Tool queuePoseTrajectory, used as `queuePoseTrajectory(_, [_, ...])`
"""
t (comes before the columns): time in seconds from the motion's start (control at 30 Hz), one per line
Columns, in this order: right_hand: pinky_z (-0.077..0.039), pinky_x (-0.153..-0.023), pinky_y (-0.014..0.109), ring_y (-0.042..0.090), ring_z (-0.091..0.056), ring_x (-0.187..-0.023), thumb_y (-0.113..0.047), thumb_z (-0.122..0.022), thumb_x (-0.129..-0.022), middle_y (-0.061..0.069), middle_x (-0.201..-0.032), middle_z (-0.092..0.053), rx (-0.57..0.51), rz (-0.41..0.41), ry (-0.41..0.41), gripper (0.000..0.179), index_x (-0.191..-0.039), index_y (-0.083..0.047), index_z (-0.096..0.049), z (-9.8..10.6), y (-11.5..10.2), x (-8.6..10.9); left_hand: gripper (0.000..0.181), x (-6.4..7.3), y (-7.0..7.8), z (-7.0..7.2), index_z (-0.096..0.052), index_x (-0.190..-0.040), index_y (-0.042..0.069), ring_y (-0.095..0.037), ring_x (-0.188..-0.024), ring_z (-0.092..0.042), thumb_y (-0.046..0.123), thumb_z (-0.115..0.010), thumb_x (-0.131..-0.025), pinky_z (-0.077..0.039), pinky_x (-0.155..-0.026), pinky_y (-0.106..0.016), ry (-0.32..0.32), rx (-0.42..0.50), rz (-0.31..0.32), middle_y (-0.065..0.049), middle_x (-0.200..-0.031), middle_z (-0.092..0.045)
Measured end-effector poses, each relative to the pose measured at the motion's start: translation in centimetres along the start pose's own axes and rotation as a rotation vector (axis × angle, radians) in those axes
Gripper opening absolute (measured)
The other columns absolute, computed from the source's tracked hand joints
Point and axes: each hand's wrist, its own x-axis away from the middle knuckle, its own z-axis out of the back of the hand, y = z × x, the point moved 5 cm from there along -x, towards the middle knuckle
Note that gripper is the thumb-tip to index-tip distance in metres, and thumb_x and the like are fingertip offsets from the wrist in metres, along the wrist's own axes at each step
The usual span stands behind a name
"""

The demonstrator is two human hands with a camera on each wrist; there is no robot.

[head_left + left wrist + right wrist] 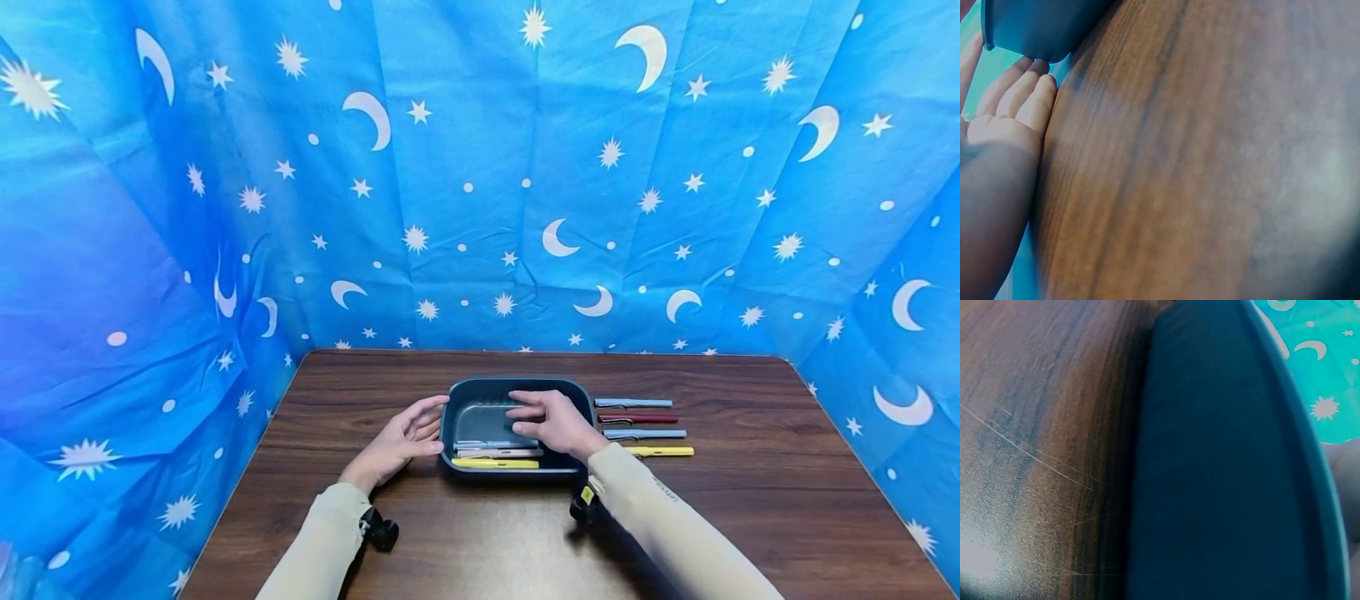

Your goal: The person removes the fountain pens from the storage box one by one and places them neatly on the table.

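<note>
Left hand: (401, 442) stood at the tray's left end, fingers and thumb spread against it, not clenched. Bracing at one end only could, in my judgement, let the tray swivel or slide rightward if pushed.
Dark rectangular tray: (517, 475) sat flat on the wood-grain table (480, 542), between the hands.
Pens in tray: blue-grey pen (491, 445), beige pen (495, 454) and yellow pen (491, 464) lay side by side along the near wall. Lying loose, they would probably roll out of line were the tray tipped or jolted.
Right hand: (553, 423) hung over the tray's right half, fingers extended, no held object visible.
Right sleeve: (637, 479) passed close by the tray's near right corner; snagging there could drag the tray.
Pens outside: far light-blue pen (637, 403), dark-red pen (645, 418), nearer light-blue pen (648, 434) and outer yellow pen (663, 452) lay right of the tray; a low sleeve could knock the last askew.
</note>
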Motion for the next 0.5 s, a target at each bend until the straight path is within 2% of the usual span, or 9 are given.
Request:
queuePoseTrajectory(0.1, [-0.056, -0.079, 0.027, 0.024, -0.071, -0.12, -0.008, -0.071, -0.101, 0.013, -0.128, -0.074, 0.015, 0.004, -0.019, 0.058, -0.155, -0.004, -0.05, -0.26, 0.11, -0.08, 0.075, -0.01, 0.01, -0.05, -0.041, -0.16, 0.022, -0.029, -0.155, -0.036, 0.009, -0.077, -0.096, -0.038, -0.121, -0.037, -0.002, -0.001, 0.004, -0.01, -0.167, -0.038])
queuePoseTrajectory(0.17, [-0.056, -0.072, 0.026, 0.024, -0.073, -0.117, -0.007, -0.072, -0.1, 0.014, -0.126, -0.075, 0.01, -0.005, -0.026, 0.057, -0.154, -0.004, -0.052, -0.35, 0.21, -0.13, 0.074, -0.07, 0.0, -0.07, -0.042, -0.16, 0.023, -0.028, -0.155, -0.037, 0.009, -0.077, -0.096, -0.038, -0.121, -0.037, -0.001, 0.0, 0.006, -0.009, -0.167, -0.039])
queuePoseTrajectory(0.23, [-0.059, -0.071, 0.028, 0.025, -0.074, -0.114, -0.005, -0.073, -0.098, 0.014, -0.124, -0.076, 0.008, -0.017, -0.029, 0.056, -0.152, -0.003, -0.055, -0.4, 0.26, -0.15, 0.074, -0.13, 0.01, -0.06, -0.041, -0.16, 0.022, -0.029, -0.155, -0.036, 0.008, -0.076, -0.097, -0.037, -0.122, -0.038, -0.006, -0.004, 0.002, -0.01, -0.167, -0.038])
queuePoseTrajectory(0.33, [-0.064, -0.083, 0.037, 0.026, -0.073, -0.114, -0.005, -0.075, -0.096, 0.013, -0.119, -0.078, 0.037, -0.035, -0.026, 0.053, -0.147, -0.002, -0.06, -0.45, 0.31, -0.14, 0.074, -0.21, 0.0, -0.02, -0.04, -0.161, 0.02, -0.031, -0.155, -0.035, 0.007, -0.075, -0.097, -0.036, -0.122, -0.039, -0.013, 0.0, -0.004, -0.012, -0.168, -0.037])
queuePoseTrajectory(0.43, [-0.06, -0.098, 0.046, 0.027, -0.072, -0.118, -0.006, -0.077, -0.095, 0.01, -0.112, -0.08, 0.1, -0.039, -0.019, 0.048, -0.141, -0.002, -0.065, -0.5, 0.31, -0.05, 0.075, -0.22, -0.06, 0.05, -0.038, -0.162, 0.019, -0.032, -0.156, -0.034, 0.007, -0.075, -0.097, -0.037, -0.122, -0.038, -0.021, 0.008, -0.009, -0.014, -0.169, -0.035])
queuePoseTrajectory(0.5, [-0.058, -0.101, 0.048, 0.028, -0.071, -0.118, -0.006, -0.078, -0.095, 0.009, -0.109, -0.081, 0.124, -0.046, -0.01, 0.045, -0.138, -0.002, -0.068, -0.55, 0.32, 0.01, 0.075, -0.21, -0.19, 0.11, -0.039, -0.161, 0.02, -0.031, -0.156, -0.034, 0.007, -0.076, -0.097, -0.038, -0.121, -0.036, -0.019, 0.016, -0.003, -0.012, -0.169, -0.036])
